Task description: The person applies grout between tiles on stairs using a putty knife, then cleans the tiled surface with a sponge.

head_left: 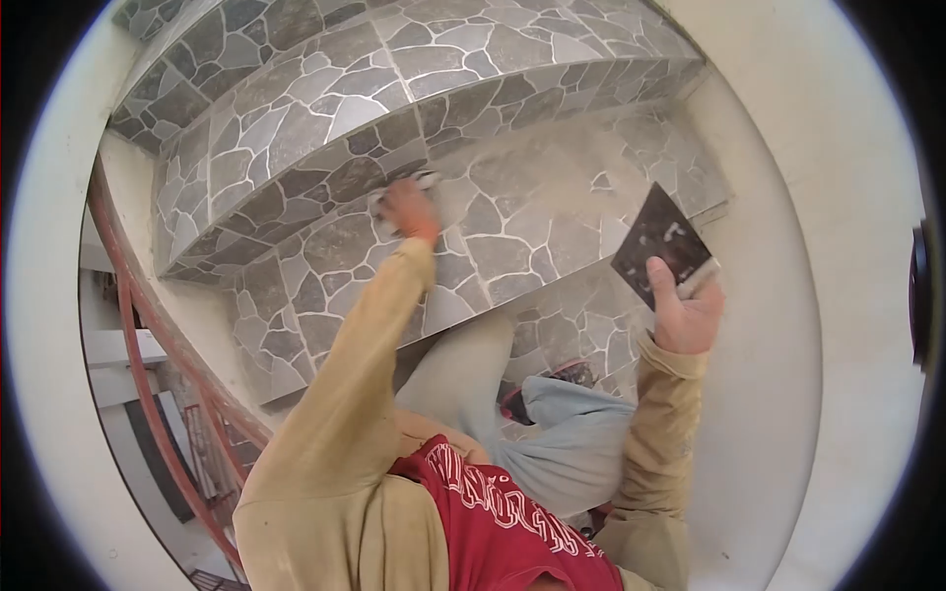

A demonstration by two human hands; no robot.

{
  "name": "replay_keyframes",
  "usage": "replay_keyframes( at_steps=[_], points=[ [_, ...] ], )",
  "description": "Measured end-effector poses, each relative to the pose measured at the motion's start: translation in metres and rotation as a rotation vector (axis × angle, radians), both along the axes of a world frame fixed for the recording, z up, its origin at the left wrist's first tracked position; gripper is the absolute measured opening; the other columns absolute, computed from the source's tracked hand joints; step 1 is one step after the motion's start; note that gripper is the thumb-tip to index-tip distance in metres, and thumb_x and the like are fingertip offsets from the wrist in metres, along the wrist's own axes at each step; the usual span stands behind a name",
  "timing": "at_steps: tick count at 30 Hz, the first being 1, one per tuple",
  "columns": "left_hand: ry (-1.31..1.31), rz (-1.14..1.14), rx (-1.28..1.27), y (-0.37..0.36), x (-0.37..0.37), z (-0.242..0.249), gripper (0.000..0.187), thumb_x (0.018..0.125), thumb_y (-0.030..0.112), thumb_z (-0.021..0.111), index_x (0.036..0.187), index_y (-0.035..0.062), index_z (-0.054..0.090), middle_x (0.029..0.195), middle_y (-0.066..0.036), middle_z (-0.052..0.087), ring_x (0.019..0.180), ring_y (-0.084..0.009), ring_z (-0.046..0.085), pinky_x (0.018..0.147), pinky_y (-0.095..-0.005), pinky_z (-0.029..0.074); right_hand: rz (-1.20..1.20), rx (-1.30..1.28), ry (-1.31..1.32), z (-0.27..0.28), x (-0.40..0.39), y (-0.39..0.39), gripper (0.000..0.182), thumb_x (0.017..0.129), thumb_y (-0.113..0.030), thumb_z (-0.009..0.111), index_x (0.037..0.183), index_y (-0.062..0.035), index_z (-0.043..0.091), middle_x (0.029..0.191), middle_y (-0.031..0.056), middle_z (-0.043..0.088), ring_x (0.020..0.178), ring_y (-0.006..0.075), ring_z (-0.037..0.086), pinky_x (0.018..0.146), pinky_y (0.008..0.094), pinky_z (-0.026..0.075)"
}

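Note:
My left hand (pixel 410 210) is pressed onto the step's tread, close to the foot of the riser. Its fingers are closed on a whitish cloth (pixel 426 180), partly hidden under the hand and blurred. In my right hand (pixel 685 313) is a dark square plate (pixel 662 241) with light smears, tilted like a diamond, thumb on its face. The plate is above the right part of the step. Grey stone-pattern tiles (pixel 498 254) with pale joints cover the tread, and a dusty beige film (pixel 552 172) lies over its right part.
Tiled upper steps (pixel 296 118) curve across the top. A red metal railing (pixel 148 379) runs down the left side. At the right stands a cream wall (pixel 759 345). My bent legs (pixel 552 433) and a dark shoe (pixel 514 406) are below the step's edge.

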State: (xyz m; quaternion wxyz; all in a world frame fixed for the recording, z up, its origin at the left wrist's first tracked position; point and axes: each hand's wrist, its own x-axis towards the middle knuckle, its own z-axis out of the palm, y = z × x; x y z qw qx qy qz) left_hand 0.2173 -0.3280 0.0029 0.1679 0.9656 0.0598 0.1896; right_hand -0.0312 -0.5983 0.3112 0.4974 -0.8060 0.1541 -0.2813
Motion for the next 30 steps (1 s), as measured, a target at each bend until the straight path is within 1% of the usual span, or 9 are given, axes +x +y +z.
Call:
replay_keyframes(
  at_steps=[1,4,10,15,18,20,21,23,30],
  points=[
    [-0.311,-0.248,-0.013,-0.02,0.023,-0.061,0.04,0.086,0.007,0.056,0.125,0.0059,0.062,0.128,-0.019,0.063,0.118,-0.0428,0.058,0.1,-0.0542,0.043,0.009,-0.024,0.035,0.001,0.007,0.002,0.024,0.088,-0.008,0.073,0.109,0.0029,0.071,0.098,0.0093,0.075,0.087,0.0159,0.067,0.081,0.0306,0.052],
    [0.309,-0.868,-0.534,-0.092,0.018,0.074,0.036,0.086,0.0,0.055,0.12,0.0055,0.066,0.12,-0.015,0.069,0.117,-0.038,0.06,0.103,-0.0482,0.043,0.014,0.0,0.054,-0.006,0.016,0.011,0.024,0.087,-0.008,0.073,0.109,0.0015,0.072,0.096,0.009,0.075,0.085,0.016,0.067,0.08,0.0303,0.052],
    [-0.402,-0.845,-0.289,-0.03,-0.032,0.101,0.034,0.086,0.003,0.058,0.119,0.0101,0.066,0.121,-0.012,0.068,0.116,-0.0327,0.062,0.101,-0.0479,0.044,-0.008,0.114,0.075,-0.015,0.0,-0.009,0.024,0.088,-0.01,0.073,0.109,0.0016,0.072,0.094,0.0075,0.075,0.082,0.0153,0.066,0.076,0.031,0.052],
    [-0.111,0.143,0.124,0.137,-0.045,-0.044,0.044,0.09,0.014,0.059,0.133,0.0063,0.057,0.129,-0.017,0.063,0.121,-0.0389,0.058,0.101,-0.0541,0.043,-0.028,0.093,0.012,0.009,-0.021,-0.015,0.025,0.089,-0.012,0.075,0.11,0.0014,0.072,0.094,0.0066,0.074,0.081,0.0128,0.064,0.075,0.0291,0.052],
    [0.38,0.226,0.017,0.021,-0.024,0.043,0.051,0.091,0.018,0.057,0.14,0.0045,0.05,0.136,-0.02,0.058,0.126,-0.0441,0.053,0.103,-0.0568,0.041,-0.012,0.13,-0.037,0.01,-0.016,-0.015,0.025,0.089,-0.011,0.075,0.11,0.0014,0.072,0.094,0.0062,0.075,0.081,0.0123,0.064,0.075,0.0289,0.052],
    [0.339,0.12,0.293,-0.06,0.015,-0.002,0.046,0.093,0.021,0.056,0.134,0.0026,0.055,0.137,-0.02,0.057,0.127,-0.0419,0.053,0.102,-0.0572,0.043,0.01,0.13,-0.05,0.009,-0.012,-0.012,0.025,0.089,-0.011,0.074,0.11,0.0014,0.072,0.094,0.0063,0.075,0.082,0.012,0.064,0.075,0.0288,0.052],
    [-0.127,-0.341,-0.167,-0.082,0.057,-0.084,0.038,0.093,0.02,0.055,0.127,0.0023,0.06,0.132,-0.021,0.061,0.123,-0.0403,0.057,0.098,-0.0537,0.047,-0.013,0.072,-0.002,0.009,-0.008,-0.01,0.024,0.089,-0.011,0.074,0.109,0.0016,0.072,0.094,0.0062,0.075,0.082,0.012,0.065,0.075,0.0286,0.052],
    [0.127,-0.876,-0.38,-0.152,0.022,0.049,0.029,0.093,0.01,0.055,0.119,0.0028,0.065,0.118,-0.022,0.068,0.11,-0.0412,0.064,0.096,-0.0461,0.05,-0.025,-0.006,0.025,0.006,0.001,-0.012,0.023,0.088,-0.01,0.074,0.108,0.0018,0.072,0.094,0.0062,0.075,0.082,0.0119,0.065,0.075,0.0284,0.052],
    [-0.437,-0.82,-0.296,-0.087,-0.041,0.108,0.029,0.095,0.004,0.054,0.122,0.0052,0.063,0.125,-0.018,0.066,0.118,-0.0358,0.062,0.102,-0.0431,0.048,-0.028,0.198,0.067,-0.007,-0.015,-0.027,0.02,0.089,-0.01,0.074,0.105,0.0013,0.073,0.093,0.0048,0.074,0.08,0.0113,0.063,0.074,0.0276,0.051]
  ],
)
